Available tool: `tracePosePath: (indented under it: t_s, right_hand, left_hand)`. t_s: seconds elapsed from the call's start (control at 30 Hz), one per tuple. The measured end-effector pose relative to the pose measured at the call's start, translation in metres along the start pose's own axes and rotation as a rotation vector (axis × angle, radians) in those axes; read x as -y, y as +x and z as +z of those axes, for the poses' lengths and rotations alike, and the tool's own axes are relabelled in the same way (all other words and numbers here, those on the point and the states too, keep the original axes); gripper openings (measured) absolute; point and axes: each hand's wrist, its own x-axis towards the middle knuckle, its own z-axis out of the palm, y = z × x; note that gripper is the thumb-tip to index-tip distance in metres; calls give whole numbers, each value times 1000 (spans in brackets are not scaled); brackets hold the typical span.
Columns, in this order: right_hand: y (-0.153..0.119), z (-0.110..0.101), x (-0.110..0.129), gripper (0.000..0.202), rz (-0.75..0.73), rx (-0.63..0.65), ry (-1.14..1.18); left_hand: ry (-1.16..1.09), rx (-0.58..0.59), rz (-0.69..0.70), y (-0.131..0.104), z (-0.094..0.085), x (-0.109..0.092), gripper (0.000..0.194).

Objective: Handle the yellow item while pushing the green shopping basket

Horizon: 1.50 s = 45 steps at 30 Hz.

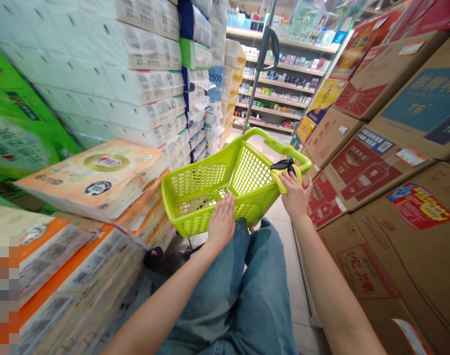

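A lime-green plastic shopping basket (199, 177) with lattice sides sits tilted in front of my knees. No goods show in the part of its inside that I can see. My left hand (222, 219) lies on the near rim, its fingers stretched out straight. At the basket's right end, my right hand (296, 195) grips a yellow cloth (280, 182) against the rim beside the raised handle (262, 132). A black strip of material (284, 165) lies on top of the cloth; I cannot tell whether it belongs to it.
Stacked tissue packs (147, 88) and orange tissue packs (99, 167) line the left side. Cardboard cartons (388, 162) form a wall on the right. A metal pole (251, 98) with a black grip rises behind the basket. Shelves of small goods (280, 79) stand at the far end.
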Motion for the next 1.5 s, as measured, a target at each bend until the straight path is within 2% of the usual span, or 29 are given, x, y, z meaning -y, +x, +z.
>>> tracePosePath:
  t_s: [0.07,0.13,0.27,0.33,0.37,0.43,0.5,0.63,0.7,0.77,0.87,1.0,1.07,1.13,1.23,1.3,1.37,1.43,1.5]
  right_hand:
    - [0,5,7,66,69,-19,-15]
    - [-11,14,31,71,75,-10,0]
    - [-49,32,101,71,-50,44,126]
    - [-62,35,124,70,-103,79,159]
    - [-65,34,128,69,-132,97,164]
    - [-61,28,118,69,-203,130,153]
    - [-46,18,89,69,-250,141,121]
    - [-8,0,18,63,-73,30,35]
    - [3,-1,2,62,-4,-9,21]
    - [2,4,7,64,41,-35,22]
    - [-18,20,47,68,47,-30,51]
    - [-51,37,111,65,-88,98,125]
    - [-58,37,123,63,-150,137,143]
    - [-57,32,114,64,-234,154,141]
    - [-41,20,70,66,-308,133,93]
    - [-26,11,33,65,-240,77,43]
    - [-12,6,7,61,-139,15,6]
    - [-6,7,0,61,-49,-28,-6]
    - [-10,14,14,66,16,-50,6]
  left_hand:
    - [-3,0,-5,0,0,-1,80]
    - [-10,-4,-8,0,0,-1,81]
    - [-13,-8,-7,-1,1,0,81]
    - [-8,-8,-11,-1,2,0,80]
    - [-7,-6,-12,-1,1,1,80]
    - [-7,3,-12,-1,1,1,81]
    - [-7,11,-11,-1,-1,0,81]
    - [1,15,-5,0,-2,0,80]
    - [4,9,-8,0,-1,-1,78]
    - [4,0,-16,0,-1,-2,78]
    - [-3,-5,-21,0,1,-2,78]
    - [-11,-12,-26,-1,3,-1,81]
    - [-18,-16,-25,-1,2,-1,82]
    - [-23,-12,-18,-1,1,0,82]
    - [-24,0,-9,0,-2,-1,81]
    - [-23,2,-9,1,-2,-1,79]
    - [-22,-2,-11,1,-1,-1,78]
    - [-24,-12,-15,1,1,-2,78]
    - [-29,-22,-21,1,3,-2,80]
